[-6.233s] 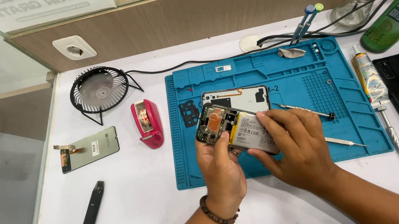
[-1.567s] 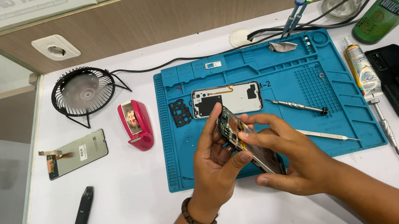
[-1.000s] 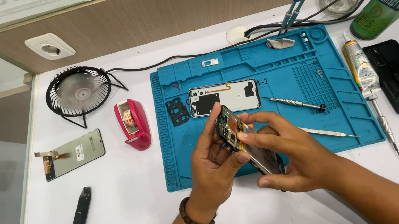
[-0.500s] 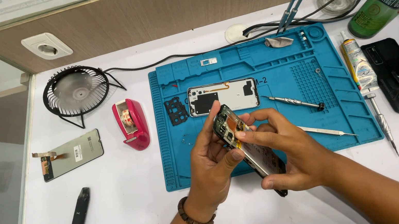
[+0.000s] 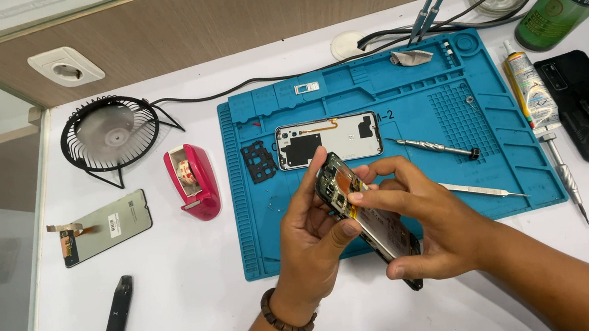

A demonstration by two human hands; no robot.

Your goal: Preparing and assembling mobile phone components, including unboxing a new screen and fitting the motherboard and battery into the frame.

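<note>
Left hand [image 5: 312, 236] and right hand [image 5: 426, 227] are both pinching the opened phone [image 5: 365, 213] by its edges above the blue repair mat [image 5: 258, 232]; likely light, rigid, fragile—avoiding exposed board seems wise.

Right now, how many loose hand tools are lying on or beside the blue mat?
3: a screwdriver on the mat right of the back cover, tweezers on the mat near the right hand, and a second screwdriver off the mat's right edge. Two more tools stand upright in a holder behind; others may be hidden.
</note>
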